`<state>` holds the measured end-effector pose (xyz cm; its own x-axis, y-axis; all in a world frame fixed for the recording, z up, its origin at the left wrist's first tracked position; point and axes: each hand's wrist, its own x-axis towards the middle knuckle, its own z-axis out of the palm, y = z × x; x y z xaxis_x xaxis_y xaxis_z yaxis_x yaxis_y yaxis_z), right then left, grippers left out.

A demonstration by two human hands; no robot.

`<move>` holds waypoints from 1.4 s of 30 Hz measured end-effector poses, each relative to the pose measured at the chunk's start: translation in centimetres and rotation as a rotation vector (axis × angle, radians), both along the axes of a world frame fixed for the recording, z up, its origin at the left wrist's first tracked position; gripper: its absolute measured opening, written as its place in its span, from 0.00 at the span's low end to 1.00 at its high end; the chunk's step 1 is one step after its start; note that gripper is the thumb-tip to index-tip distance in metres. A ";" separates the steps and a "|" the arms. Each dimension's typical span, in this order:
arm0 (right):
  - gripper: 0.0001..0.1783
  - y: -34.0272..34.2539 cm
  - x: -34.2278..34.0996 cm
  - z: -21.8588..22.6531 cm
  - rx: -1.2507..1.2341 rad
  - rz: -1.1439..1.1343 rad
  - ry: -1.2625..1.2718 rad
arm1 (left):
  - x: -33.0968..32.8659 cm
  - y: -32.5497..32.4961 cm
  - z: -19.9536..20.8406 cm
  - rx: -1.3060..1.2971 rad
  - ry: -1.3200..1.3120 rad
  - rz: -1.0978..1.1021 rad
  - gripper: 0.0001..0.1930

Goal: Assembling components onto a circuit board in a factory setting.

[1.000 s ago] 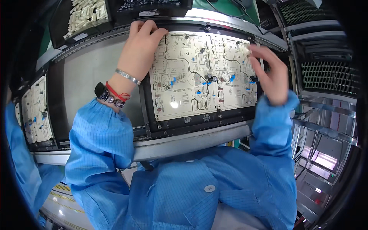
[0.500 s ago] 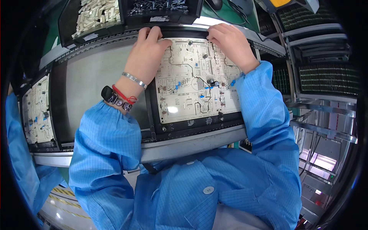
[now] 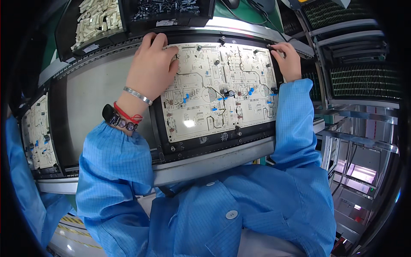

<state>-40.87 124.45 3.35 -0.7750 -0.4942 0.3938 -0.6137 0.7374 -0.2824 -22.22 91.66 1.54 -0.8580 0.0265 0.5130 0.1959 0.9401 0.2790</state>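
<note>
A white circuit board (image 3: 197, 115) with blue, black and brown parts lies in a black carrier frame (image 3: 192, 147). At the board's far left corner is my left hand (image 3: 150, 64), fingers curled down at the frame's far edge. What its fingertips grip is hidden behind them. My right hand (image 3: 289, 62) is at the far right corner, thumb and forefinger closed around a small dark latch (image 3: 269, 46) on the frame. A similar dark latch (image 3: 222, 39) stands midway along the far edge, another (image 3: 238, 130) on the near edge.
Beyond the rail (image 3: 252, 28) stand black bins of white parts (image 3: 96, 21) and dark parts (image 3: 165, 7). Another board (image 3: 39, 132) lies at far left, beside a person's blue sleeve (image 3: 23, 171). Racks of boards (image 3: 364, 83) stand on the right.
My right hand has moved right, from the middle of the far edge to the far right corner. The board and carrier appear further left in view; my left hand stays at its corner.
</note>
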 end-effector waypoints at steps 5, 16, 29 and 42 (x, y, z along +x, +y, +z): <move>0.05 -0.1 -0.1 -1.7 0.052 -0.042 0.224 | 0.2 0.5 0.3 -0.016 -0.043 0.003 0.09; 0.08 -2.0 0.3 -2.0 -0.102 -0.276 -0.052 | 0.2 0.8 1.0 -0.130 -0.119 0.048 0.12; 0.14 -13.6 5.4 11.5 -0.018 0.705 0.103 | 0.7 -4.9 9.7 0.180 0.151 0.152 0.10; 0.06 -24.4 -1.1 4.3 0.555 0.471 0.345 | -6.3 -14.8 5.2 0.037 -0.415 0.198 0.10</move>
